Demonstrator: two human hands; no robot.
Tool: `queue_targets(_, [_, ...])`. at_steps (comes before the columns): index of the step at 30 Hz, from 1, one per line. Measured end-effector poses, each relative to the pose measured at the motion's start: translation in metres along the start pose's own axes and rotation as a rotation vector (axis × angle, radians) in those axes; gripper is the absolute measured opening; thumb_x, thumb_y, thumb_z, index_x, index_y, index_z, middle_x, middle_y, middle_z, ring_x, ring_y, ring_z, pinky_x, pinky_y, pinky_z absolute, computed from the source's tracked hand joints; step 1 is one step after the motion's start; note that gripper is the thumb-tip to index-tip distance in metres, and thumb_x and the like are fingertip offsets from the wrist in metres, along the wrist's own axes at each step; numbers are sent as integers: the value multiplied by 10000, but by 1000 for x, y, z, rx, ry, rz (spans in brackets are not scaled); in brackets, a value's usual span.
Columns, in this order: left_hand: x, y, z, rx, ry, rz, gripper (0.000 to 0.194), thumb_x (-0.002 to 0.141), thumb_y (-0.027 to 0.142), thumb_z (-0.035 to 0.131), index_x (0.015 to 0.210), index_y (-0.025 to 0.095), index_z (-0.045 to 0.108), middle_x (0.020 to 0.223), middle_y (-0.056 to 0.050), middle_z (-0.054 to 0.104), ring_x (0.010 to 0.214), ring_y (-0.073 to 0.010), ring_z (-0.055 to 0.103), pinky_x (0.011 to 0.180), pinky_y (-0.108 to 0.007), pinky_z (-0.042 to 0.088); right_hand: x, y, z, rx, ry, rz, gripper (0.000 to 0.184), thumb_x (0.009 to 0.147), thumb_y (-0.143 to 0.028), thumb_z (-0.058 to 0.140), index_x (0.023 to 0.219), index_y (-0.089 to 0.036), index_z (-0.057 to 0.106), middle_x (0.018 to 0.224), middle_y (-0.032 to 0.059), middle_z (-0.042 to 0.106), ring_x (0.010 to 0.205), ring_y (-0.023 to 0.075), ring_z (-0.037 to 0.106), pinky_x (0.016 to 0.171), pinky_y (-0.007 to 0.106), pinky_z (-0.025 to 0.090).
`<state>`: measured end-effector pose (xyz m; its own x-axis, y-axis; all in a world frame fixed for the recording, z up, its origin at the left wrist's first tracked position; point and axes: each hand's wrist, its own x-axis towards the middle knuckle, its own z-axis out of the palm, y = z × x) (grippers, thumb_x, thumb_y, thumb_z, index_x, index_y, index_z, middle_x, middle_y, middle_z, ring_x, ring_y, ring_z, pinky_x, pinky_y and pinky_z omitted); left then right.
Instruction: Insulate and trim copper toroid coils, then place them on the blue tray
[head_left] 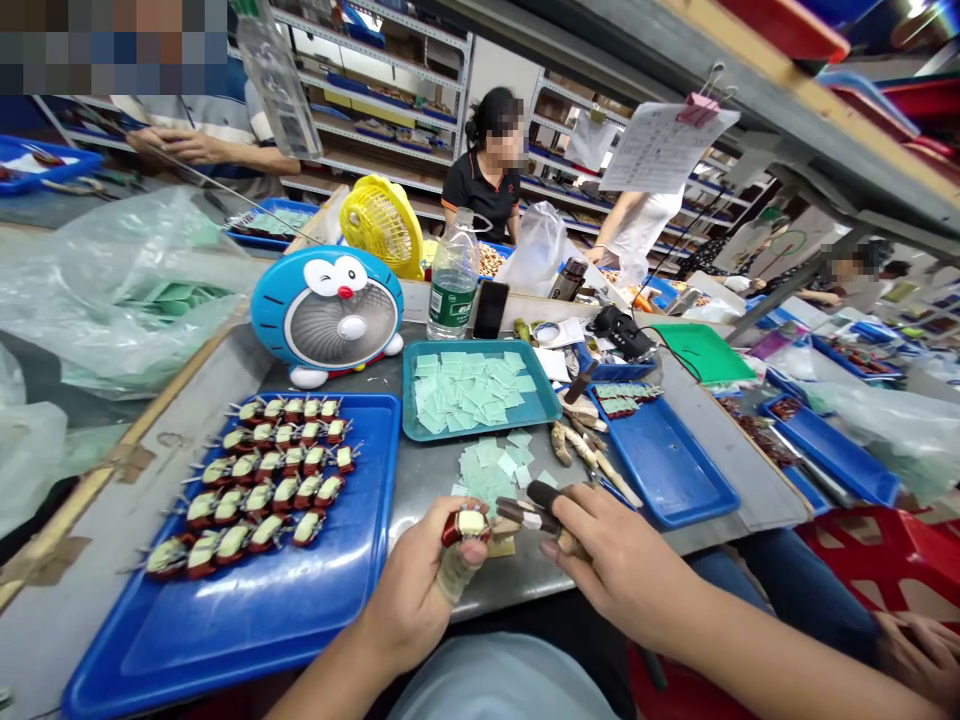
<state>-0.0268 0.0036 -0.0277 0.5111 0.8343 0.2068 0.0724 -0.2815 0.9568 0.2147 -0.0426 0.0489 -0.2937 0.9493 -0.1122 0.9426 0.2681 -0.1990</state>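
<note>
Left hand (409,600) pinching red-and-cream component (466,525), right hand (622,565) pinching dark-tipped strip (529,512)
Beyond both hands, teal tray (544,412) of pale green paper squares; left of left hand, blue tray (225,640) of matching components (255,480) in rows

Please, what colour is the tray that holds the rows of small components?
Bright blue, seen best in the head view: the rectangular blue plastic tray.

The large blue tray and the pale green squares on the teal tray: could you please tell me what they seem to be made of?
The large blue tray looks like moulded plastic, with a glossy finish and a smooth raised rim. The pale green squares seem thin and matte, perhaps paper or film; the look leaves that open.
</note>
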Motion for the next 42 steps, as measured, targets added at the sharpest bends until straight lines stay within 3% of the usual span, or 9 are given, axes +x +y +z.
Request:
queue_targets(5, [3,3,1,-32,-64,-24,424,1024,598,428,1209,230,532,956,-17,678,835,-186,633,752,-266,465,-3,-3,3,94,-1,-9,80,1002,-235,551,1070,-235,509,1051,54,572,937,250,544,802,387,449])
queue_targets(10, [5,12,5,-23,-152,5,403,1031,576,430,1155,212,549,964,-34,673,835,-192,634,755,-269,462,0,-2,4,65,34,-45,79,992,-251,562,1053,-241,513,1049,48,570,915,243,521,780,373,414])
queue_targets(17, [6,15,6,55,-154,40,420,1010,595,462,1085,206,600,925,-41,648,807,-192,593,741,-276,434,2,8,8,91,15,-145,86,976,-241,559,1050,-243,516,943,20,577,856,219,527,749,354,399])
queue_targets(20, [5,14,5,-50,-150,-20,390,1015,571,480,1081,205,598,910,-37,649,786,-174,583,731,-264,443,1,11,8,153,24,-111,83,987,-277,569,1035,-234,516,999,31,574,904,219,525,779,353,412])
queue_targets(24, [2,12,6,-389,-199,-166,460,991,616,496,1108,183,595,893,-55,663,745,-153,575,683,-248,464,-5,23,12,193,69,-73,65,1018,-272,529,1022,-208,517,1087,69,559,974,233,516,842,381,426])
queue_targets(29, [3,11,15,-688,-282,-286,546,922,672,576,1069,147,599,758,-55,669,586,-101,529,559,-197,410,-5,36,14,193,14,-193,77,1002,-276,557,1028,-205,546,1113,74,565,973,227,516,833,370,431])
queue_targets(35, [4,11,20,-758,-360,-323,544,907,658,617,1024,127,624,678,-58,667,486,-66,469,477,-167,326,-3,46,9,106,-11,-334,102,970,-269,570,1056,-217,586,1016,63,587,879,228,511,730,359,403])
queue_targets(38, [6,14,19,-736,-309,-323,539,892,655,642,1021,133,623,694,-53,662,517,-75,491,491,-165,351,-7,47,11,141,12,-253,70,973,-255,571,1028,-213,580,1055,69,583,911,231,515,764,368,422])
queue_targets(42, [11,16,16,-701,-321,-323,568,892,669,629,1035,119,631,694,-63,671,511,-77,493,498,-170,369,-10,47,20,301,80,-146,237,998,-223,545,1235,-209,544,1199,100,568,1044,240,531,888,387,460])
